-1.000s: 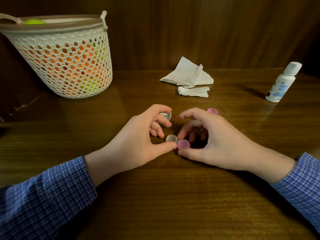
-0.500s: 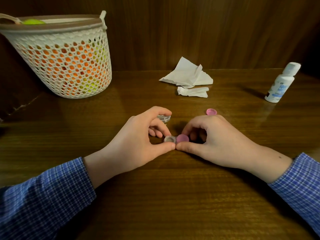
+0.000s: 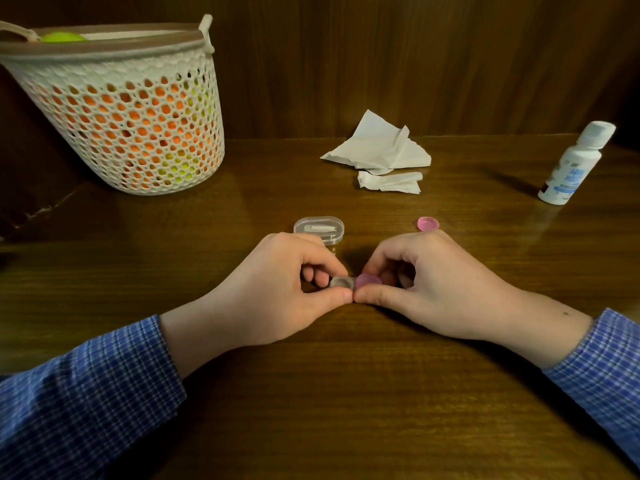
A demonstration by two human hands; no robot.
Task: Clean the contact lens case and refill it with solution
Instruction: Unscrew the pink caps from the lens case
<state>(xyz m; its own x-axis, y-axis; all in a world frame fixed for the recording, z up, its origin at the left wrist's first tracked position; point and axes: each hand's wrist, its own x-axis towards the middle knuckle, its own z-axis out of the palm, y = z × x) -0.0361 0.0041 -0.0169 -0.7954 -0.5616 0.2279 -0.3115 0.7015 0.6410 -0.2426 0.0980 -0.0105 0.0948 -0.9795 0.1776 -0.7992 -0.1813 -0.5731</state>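
Note:
The small clear contact lens case (image 3: 341, 282) rests on the wooden table (image 3: 311, 393) between my two hands. My left hand (image 3: 277, 292) pinches its uncapped left well between thumb and forefinger. My right hand (image 3: 429, 289) grips the pink cap (image 3: 369, 280) sitting on the right well. A second pink cap (image 3: 428, 224) lies loose on the table beyond my right hand. The white solution bottle (image 3: 575, 164) stands capped at the far right.
A clear plastic box (image 3: 319, 229) sits just beyond my left hand. Crumpled white tissues (image 3: 381, 154) lie at the back centre. A white mesh basket (image 3: 121, 109) holding orange and yellow balls stands at the back left against the wooden wall.
My right fingers have curled in over the pink cap on the case's right well. Both hands have drawn closer together around the case, uncovering the clear box behind.

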